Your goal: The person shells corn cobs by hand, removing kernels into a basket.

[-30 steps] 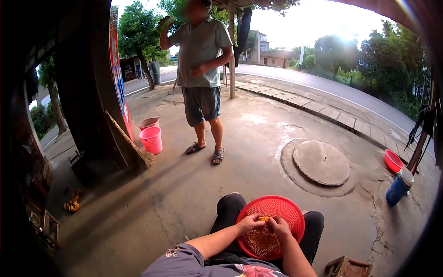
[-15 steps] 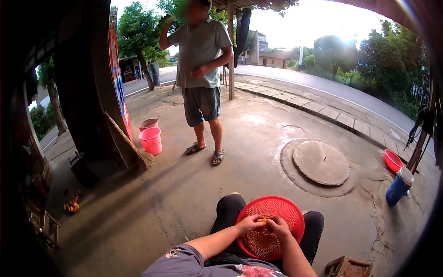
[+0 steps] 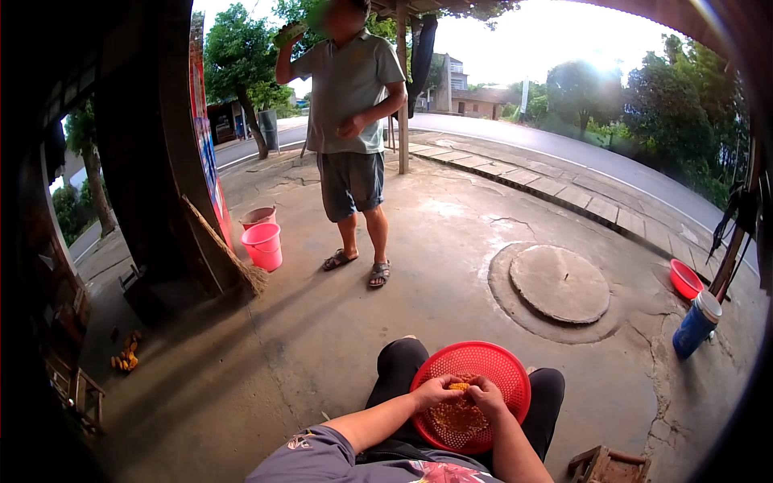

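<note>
A red perforated plastic basket [image 3: 515,378] rests on my lap between my knees, with loose corn kernels [image 3: 455,419] in its bottom. Over it, my left hand [image 3: 435,392] is closed around one end of a yellow corn cob [image 3: 459,386]. My right hand [image 3: 486,396] grips the other end, fingers curled against the kernels. Part of the cob is hidden by my fingers.
A person [image 3: 350,105] stands ahead, one hand raised with a green object. Pink buckets [image 3: 263,245] and a broom [image 3: 233,253] stand left, near corn cobs [image 3: 126,354] on the floor. To the right are a round concrete cover [image 3: 560,282], a blue container [image 3: 696,326] and a wooden stool [image 3: 608,467].
My hands have shifted slightly on the corn cob, and a little more of it shows between them. The standing person's lower hand has moved slightly.
</note>
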A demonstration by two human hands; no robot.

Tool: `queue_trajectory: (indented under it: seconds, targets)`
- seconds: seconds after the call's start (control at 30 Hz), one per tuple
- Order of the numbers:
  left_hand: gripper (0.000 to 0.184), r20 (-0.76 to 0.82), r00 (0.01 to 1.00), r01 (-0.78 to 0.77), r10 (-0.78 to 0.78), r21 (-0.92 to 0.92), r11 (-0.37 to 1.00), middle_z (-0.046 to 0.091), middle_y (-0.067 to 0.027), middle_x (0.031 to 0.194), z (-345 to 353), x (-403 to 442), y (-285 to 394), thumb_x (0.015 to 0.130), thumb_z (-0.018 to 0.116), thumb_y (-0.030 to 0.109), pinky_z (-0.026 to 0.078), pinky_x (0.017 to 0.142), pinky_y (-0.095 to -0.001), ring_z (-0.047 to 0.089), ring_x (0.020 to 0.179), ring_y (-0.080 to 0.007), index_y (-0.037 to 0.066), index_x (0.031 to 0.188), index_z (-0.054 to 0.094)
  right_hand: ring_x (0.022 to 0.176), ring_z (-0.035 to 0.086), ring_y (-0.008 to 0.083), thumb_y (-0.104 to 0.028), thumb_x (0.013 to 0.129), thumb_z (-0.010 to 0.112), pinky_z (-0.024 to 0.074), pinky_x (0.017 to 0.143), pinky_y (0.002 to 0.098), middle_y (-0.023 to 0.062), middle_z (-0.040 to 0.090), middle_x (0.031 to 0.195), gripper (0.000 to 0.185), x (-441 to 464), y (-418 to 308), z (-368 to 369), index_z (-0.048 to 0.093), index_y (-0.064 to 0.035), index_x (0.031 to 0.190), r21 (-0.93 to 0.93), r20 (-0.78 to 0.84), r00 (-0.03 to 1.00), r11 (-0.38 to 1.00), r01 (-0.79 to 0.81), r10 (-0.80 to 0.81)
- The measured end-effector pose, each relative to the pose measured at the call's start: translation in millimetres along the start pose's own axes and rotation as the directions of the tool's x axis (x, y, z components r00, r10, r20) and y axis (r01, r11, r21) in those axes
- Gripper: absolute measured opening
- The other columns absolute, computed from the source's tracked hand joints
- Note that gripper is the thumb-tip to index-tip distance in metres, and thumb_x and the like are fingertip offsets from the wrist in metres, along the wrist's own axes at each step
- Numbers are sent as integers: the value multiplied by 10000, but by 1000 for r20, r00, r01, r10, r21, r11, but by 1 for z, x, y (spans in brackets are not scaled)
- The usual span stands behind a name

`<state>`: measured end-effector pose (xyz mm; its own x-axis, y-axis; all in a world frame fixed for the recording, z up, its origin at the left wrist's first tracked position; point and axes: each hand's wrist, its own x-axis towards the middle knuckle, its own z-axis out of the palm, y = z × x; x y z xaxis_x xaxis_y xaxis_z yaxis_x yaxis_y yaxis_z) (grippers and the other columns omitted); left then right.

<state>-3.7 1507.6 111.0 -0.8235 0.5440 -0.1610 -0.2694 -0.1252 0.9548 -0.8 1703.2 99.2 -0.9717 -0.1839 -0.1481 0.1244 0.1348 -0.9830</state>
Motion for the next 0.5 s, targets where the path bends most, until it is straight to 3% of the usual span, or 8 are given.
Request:
queue_trajectory:
  seconds: [0.17,0.27,0.33,0.5]
  targets:
    - [426,2,1000,-19,19,31,999,584,-73,1134,0,0,-1,868,651,153,482,878,-260,584,1012,-144,14,1238,492,799,606,154,-119,844,572,507,718,290,69,635,895,212,-1,0,1,592,-8,1023,-6,-4,1000,1000,-27,27]
    - [411,17,1000,6,-6,-11,1000,584,-70,1124,1,-1,1,873,645,160,485,866,-255,586,1002,-138,12,1226,496,803,627,196,-150,830,569,506,736,319,107,653,894,231,-5,-5,4,605,-17,1016,-149,-66,998,989,-1,-9]
    - [384,2,1000,-13,13,30,999,594,-66,1095,3,-3,4,880,637,166,494,845,-254,595,976,-135,10,1206,507,833,643,260,-200,825,550,501,759,359,163,660,901,254,-11,-18,7,618,-21,991,-413,-88,992,909,50,-94]
    - [355,-19,1000,-20,21,60,998,606,-64,1058,6,-6,7,877,642,184,494,818,-248,597,944,-127,9,1167,534,860,638,324,-240,834,518,493,773,396,212,647,894,276,-24,-39,12,619,-17,960,-482,-118,980,872,86,-161]
